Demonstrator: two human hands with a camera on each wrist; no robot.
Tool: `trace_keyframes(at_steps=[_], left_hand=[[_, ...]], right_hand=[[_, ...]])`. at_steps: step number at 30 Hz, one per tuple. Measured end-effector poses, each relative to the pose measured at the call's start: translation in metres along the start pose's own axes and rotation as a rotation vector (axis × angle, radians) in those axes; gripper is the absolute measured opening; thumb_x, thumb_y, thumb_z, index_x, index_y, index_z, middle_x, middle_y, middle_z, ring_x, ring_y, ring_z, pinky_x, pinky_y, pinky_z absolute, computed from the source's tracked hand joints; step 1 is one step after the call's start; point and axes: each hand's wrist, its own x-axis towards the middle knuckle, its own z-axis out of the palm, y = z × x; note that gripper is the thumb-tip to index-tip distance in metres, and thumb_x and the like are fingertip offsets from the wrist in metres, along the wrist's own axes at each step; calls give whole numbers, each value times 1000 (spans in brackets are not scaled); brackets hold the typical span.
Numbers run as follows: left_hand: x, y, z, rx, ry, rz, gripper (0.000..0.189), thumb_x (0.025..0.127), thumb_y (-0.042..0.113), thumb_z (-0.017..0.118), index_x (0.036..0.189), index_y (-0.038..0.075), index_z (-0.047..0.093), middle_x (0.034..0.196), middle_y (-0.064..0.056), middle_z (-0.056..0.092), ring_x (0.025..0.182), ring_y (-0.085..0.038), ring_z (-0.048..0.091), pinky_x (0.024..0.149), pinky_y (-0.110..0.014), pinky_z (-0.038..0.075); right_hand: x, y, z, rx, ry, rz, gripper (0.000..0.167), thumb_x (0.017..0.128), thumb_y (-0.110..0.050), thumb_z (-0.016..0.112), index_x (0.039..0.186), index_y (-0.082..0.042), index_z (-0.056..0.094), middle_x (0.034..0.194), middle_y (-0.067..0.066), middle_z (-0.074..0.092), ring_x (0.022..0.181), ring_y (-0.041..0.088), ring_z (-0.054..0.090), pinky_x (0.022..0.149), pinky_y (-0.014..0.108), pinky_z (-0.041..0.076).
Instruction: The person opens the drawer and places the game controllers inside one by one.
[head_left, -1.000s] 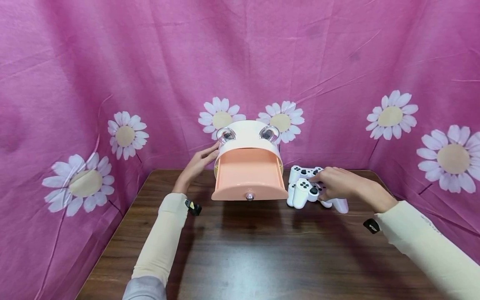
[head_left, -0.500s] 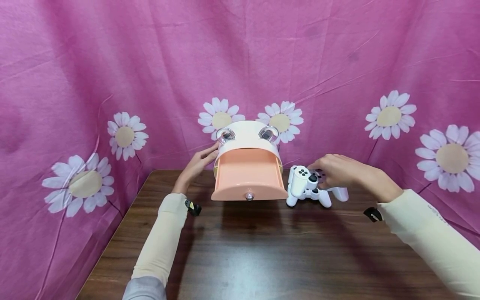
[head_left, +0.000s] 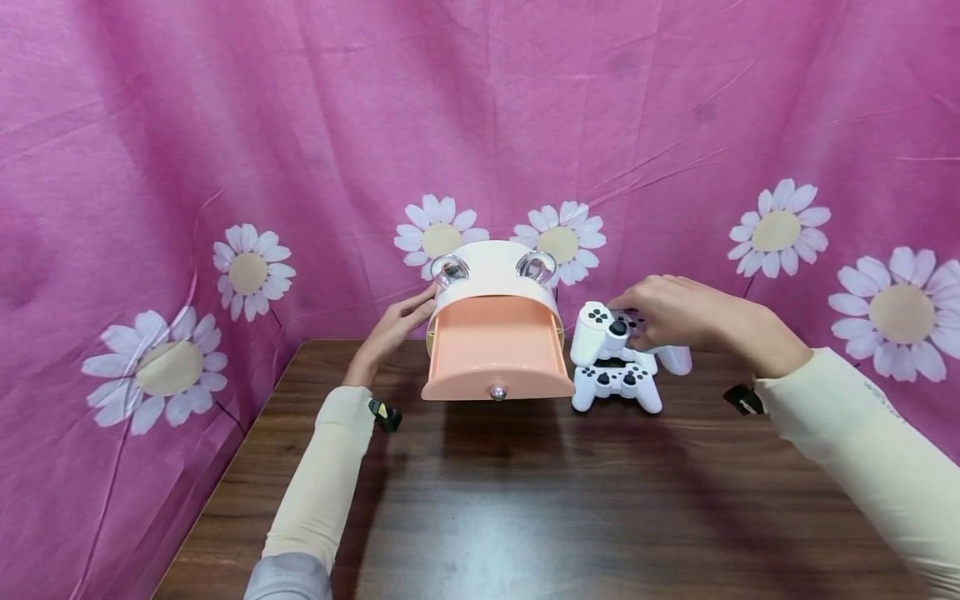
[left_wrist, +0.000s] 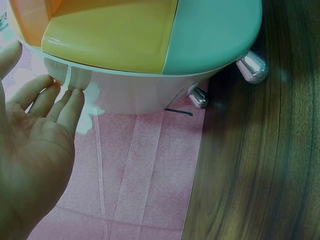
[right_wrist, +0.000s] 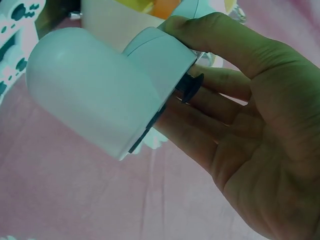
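A white game controller (head_left: 589, 340) is gripped by my right hand (head_left: 686, 315), thumb on one side and fingers on the other. In the right wrist view its rounded white grip (right_wrist: 85, 85) points away from the palm. Below it on the table lies another white controller (head_left: 617, 387); part of one more shows behind it. To the left stands a white storage box (head_left: 491, 262) with two silver rings on top and its peach drawer (head_left: 498, 333) pulled out. My left hand (head_left: 393, 333) rests fingertips against the box's left side, fingers extended.
Yellow (left_wrist: 110, 35) and green (left_wrist: 215, 35) sections of the box and its silver feet (left_wrist: 252, 67) show in the left wrist view. A brown wooden table (head_left: 487, 500) carries everything. Behind it hangs a pink curtain (head_left: 337, 125) with daisies.
My right hand has raised the controller upward from the pile, uncovering the one in front. My left hand and the box have stayed put.
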Motion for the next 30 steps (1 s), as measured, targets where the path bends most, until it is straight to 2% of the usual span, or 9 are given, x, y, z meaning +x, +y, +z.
trace_keyframes(at_steps=[4,7,11,21,25,30], left_hand=[[9,-18,0,-10,10,18,56,109,49,58,161,35,46,170,14,39,163,-17,25,138,-50,20],[10,-18,0,-20,6,15,55,110,45,57,162,33,44,171,11,38,164,-18,24,138,-50,19],[10,-19,0,-15,11,23,56,109,48,59,161,34,46,170,12,40,163,-18,26,137,-50,21],[10,-20,0,-4,11,45,58,107,53,59,161,34,47,170,14,40,163,-16,26,137,-49,23],[11,-20,0,2,2,32,57,108,52,58,161,37,46,170,16,38,163,-16,26,137,-50,22],[10,-18,-1,8,-3,1,56,110,48,57,162,36,44,172,14,36,164,-17,22,138,-52,19]], right_hand=[[5,-6,-10,-13,-1,-10,30,73,-8,87,78,-23,62,67,-9,51,63,8,48,56,27,41],[9,-11,-16,-9,-5,-12,29,73,-7,87,81,-23,65,68,-8,54,64,9,51,56,28,45],[15,-16,-24,-14,-4,-23,27,74,-8,88,84,-22,68,69,-7,56,64,9,53,57,28,47],[36,-29,-38,-37,13,-97,29,75,-14,91,78,-21,62,67,-7,54,63,8,50,56,29,44],[44,-35,-41,-37,-4,-110,31,75,-11,88,74,-19,58,66,-6,51,62,9,48,57,28,42],[56,-44,-42,-46,-28,-145,28,74,-9,86,75,-16,58,67,-5,53,63,11,49,58,28,44]])
